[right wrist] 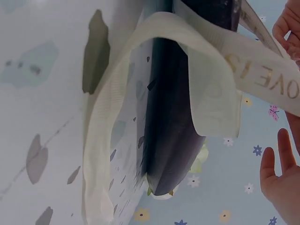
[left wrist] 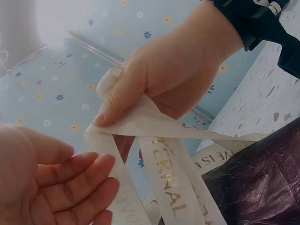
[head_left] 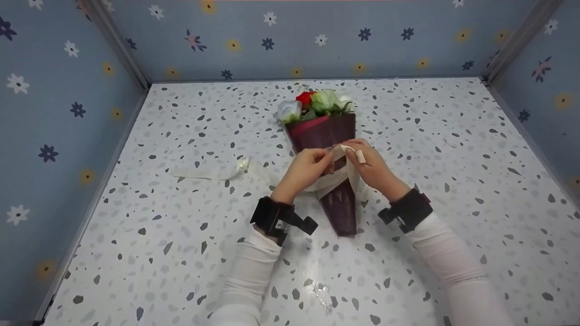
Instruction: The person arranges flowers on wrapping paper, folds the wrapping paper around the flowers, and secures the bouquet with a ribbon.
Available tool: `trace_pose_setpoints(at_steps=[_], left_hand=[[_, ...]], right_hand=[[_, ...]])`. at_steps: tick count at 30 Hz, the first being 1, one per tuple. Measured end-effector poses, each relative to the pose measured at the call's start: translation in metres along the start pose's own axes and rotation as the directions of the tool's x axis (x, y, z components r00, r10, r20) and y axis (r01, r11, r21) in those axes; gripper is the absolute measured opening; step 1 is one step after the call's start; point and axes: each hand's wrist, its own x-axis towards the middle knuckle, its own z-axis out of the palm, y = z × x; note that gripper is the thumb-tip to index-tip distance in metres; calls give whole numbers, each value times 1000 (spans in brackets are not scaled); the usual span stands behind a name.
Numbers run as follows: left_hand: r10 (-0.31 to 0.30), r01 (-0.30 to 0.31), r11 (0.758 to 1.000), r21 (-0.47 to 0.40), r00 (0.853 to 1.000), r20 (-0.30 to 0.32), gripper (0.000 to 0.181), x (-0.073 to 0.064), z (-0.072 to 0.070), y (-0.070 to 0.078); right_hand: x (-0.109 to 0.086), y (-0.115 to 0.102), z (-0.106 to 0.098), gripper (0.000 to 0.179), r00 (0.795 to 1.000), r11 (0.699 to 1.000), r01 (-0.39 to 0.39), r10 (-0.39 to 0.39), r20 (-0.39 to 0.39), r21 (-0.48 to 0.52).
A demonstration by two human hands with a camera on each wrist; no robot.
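A bouquet wrapped in dark burgundy paper (head_left: 342, 210) lies on the table, its red, white, green and pale blue flowers (head_left: 324, 100) pointing away from me. Cream ribbon (head_left: 333, 181) with gold lettering runs around the wrapper. My right hand (head_left: 374, 167) pinches a folded part of the ribbon between thumb and fingers above the bouquet; the left wrist view shows this ribbon (left wrist: 164, 178) up close. Beside it is my left hand (left wrist: 70, 183), its fingers loosely bent near the ribbon, with nothing seen between them. In the right wrist view a ribbon loop (right wrist: 211, 84) hangs beside the wrapper.
A loose ribbon tail (head_left: 204, 176) stretches left across the speckled white table (head_left: 158, 253). Blue flower-patterned panels (head_left: 294, 40) stand at the back and both sides. A small clear shiny piece (head_left: 321, 294) lies near the front.
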Motion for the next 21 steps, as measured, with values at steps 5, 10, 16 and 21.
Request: trace_pose_setpoints(at_steps=[5, 10, 16, 21], left_hand=[[37, -92, 985, 143, 937, 346, 36, -4, 11, 5], [87, -227, 939, 259, 883, 461, 34, -5, 21, 8], [-3, -208, 904, 374, 871, 491, 42, -10, 25, 9], [-167, -60, 907, 416, 857, 488, 71, -11, 32, 9]], right_hand=[[-1, 0, 2, 31, 996, 998, 47, -50, -73, -49], [-3, 2, 4, 36, 989, 996, 86, -85, -120, 3], [-3, 5, 8, 34, 978, 992, 122, -123, -168, -20], [-3, 6, 10, 27, 979, 995, 94, -100, -180, -40]])
